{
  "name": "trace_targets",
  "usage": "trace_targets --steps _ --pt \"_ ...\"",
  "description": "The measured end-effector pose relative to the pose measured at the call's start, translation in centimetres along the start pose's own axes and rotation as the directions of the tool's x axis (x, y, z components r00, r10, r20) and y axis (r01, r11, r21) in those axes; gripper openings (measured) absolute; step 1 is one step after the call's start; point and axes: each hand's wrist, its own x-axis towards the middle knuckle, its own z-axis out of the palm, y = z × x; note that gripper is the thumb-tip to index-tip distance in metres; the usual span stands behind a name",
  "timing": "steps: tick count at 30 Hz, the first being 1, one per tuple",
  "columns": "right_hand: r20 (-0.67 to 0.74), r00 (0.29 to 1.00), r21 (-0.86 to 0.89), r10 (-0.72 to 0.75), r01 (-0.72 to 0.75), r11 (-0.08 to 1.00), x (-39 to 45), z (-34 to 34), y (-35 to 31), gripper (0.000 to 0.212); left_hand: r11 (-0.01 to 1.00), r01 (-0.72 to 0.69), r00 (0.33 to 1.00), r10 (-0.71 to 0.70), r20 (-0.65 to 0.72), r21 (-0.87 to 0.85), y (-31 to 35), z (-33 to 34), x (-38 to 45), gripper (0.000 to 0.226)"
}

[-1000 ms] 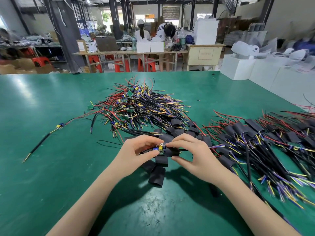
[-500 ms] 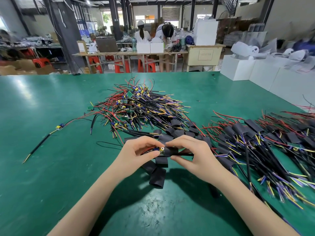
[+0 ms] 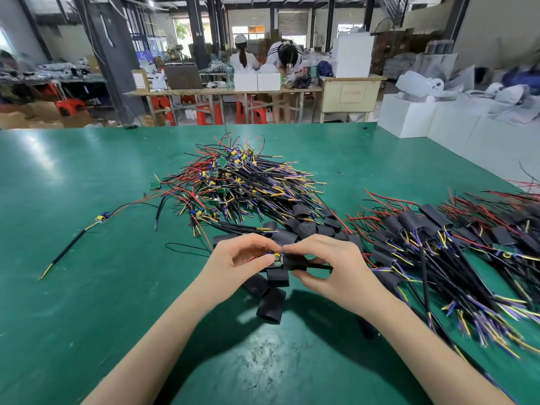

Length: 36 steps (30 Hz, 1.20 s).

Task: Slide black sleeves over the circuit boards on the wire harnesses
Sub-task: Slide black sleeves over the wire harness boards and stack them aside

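Mid-table, the left hand (image 3: 242, 258) pinches a circuit board (image 3: 277, 258) while the right hand (image 3: 327, 264) grips a black sleeve (image 3: 295, 263) part-way onto it; sleeved harnesses (image 3: 432, 238) lie right — the bare pile (image 3: 239, 182) beyond looks larger, so much remains.

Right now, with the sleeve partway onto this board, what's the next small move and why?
Probably push the black sleeve a little further left with the right hand while the left hand holds the circuit board steady. The board's end with its yellow and blue parts shows bare outside the sleeve's mouth.
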Motion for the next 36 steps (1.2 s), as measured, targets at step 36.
trace_targets --steps 36 --pt "-0.054 0.977 0.140 0.205 -0.196 0.971 -0.14 0.60 0.07 0.038 0.992 0.031 0.998 -0.024 0.052 -0.125 -0.27 -0.02 -0.22 0.026"
